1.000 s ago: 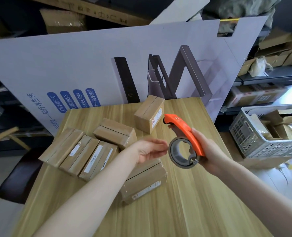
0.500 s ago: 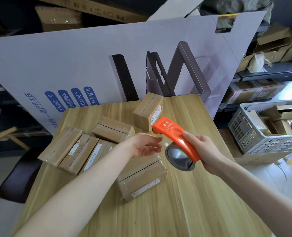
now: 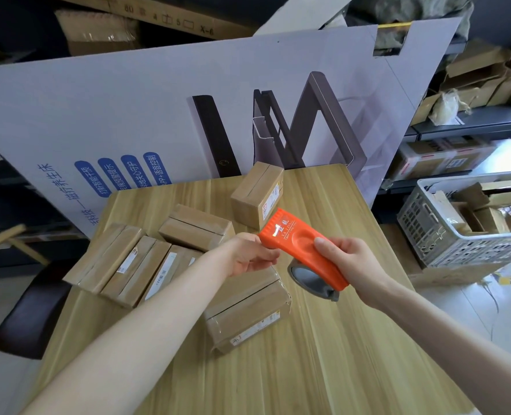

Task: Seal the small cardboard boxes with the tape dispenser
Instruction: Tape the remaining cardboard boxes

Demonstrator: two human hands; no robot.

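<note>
Head view: dispenser (image 3: 302, 250) held over table (image 3: 338, 360), above nearest box (image 3: 248, 316).
Long axis runs near-right to far-left, nose at the curled left hand (image 3: 245, 256), its hold unclear; right hand (image 3: 353, 265) grips the body.

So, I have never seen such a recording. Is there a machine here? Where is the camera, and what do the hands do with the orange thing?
There is no machine here: a person works with two bare hands. The camera sits on the person's head and looks forward and down, so you see both forearms from above.

The right hand grips the orange dispenser above the wooden table. The grey roll of tape hangs under it. The left hand has curled fingers at the dispenser's front end. Whether it pinches tape, I cannot tell.

Small cardboard boxes lie on the table, among them a near box just under the hands, a row at the left, and a far box at the back. A white basket stands beside the table, at the right.
</note>
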